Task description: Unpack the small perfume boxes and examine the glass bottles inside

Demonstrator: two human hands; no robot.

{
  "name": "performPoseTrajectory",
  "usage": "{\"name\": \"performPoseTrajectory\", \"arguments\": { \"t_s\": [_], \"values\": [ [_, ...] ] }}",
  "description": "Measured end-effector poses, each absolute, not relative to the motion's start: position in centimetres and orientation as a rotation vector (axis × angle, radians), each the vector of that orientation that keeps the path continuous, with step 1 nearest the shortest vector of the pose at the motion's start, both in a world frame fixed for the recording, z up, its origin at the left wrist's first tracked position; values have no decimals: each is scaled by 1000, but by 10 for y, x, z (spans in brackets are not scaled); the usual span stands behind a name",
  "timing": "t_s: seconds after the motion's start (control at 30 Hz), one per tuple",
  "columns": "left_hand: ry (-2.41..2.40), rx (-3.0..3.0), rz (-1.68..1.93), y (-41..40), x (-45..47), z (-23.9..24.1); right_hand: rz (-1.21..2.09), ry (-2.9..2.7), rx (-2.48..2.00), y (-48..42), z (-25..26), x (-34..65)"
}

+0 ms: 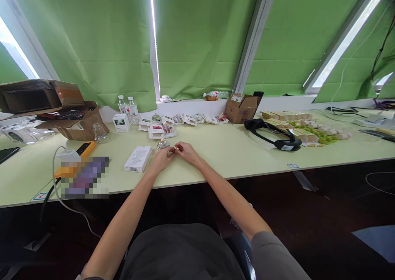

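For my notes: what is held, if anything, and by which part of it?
The left hand and right hand meet at a small object, mostly hidden between them; its identity and the held part cannot be told.

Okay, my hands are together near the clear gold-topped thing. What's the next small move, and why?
I'd probably ease your left hand slightly toward you, away from the clear gold-topped thing. That hand partly hides it and might knock it, though I can't tell whether they touch. Your right hand meets the left at a small piece I can't identify.
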State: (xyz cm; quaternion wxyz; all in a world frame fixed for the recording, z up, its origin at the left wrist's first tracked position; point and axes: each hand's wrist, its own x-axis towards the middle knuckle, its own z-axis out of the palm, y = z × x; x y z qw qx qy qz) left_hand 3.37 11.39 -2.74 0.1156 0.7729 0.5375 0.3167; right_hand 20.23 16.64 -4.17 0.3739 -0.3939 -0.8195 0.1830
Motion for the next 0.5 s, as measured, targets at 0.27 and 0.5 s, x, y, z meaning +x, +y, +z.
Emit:
{"name": "performPoseTrajectory", "arguments": {
  "t_s": [0.27, 0.5],
  "values": [
    [1547, 2279, 958, 118, 31, -32, 467, -2111, -991, 167, -43, 202],
    [1542, 2275, 952, 120, 31, -32, 454, -2116, -1017, 168, -43, 202]
  ]
}}
